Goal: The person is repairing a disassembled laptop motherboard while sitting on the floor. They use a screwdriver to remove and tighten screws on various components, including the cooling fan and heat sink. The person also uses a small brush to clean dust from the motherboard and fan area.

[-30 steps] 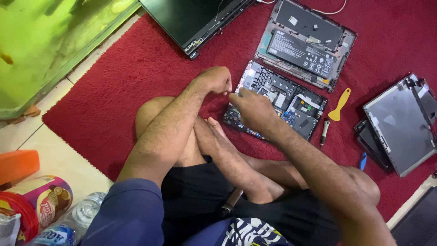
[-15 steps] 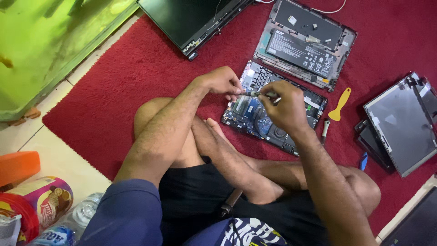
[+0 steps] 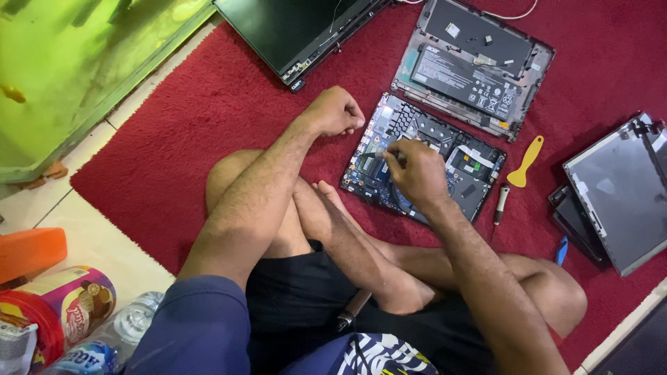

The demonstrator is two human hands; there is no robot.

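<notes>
Fingers [image 3: 397, 154] pinching small tool, blue motherboard [image 3: 424, 161] exposed, chips visible

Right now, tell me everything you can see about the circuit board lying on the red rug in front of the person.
The circuit board is a dark, roughly rectangular laptop board lying flat and slightly turned on the red rug. It shows blue-green patches, black finned parts near its top edge, small chips and a white label. The right hand rests over its middle, pinching a thin tool against it. The left hand, closed in a fist, sits just beside its upper left corner.
</notes>
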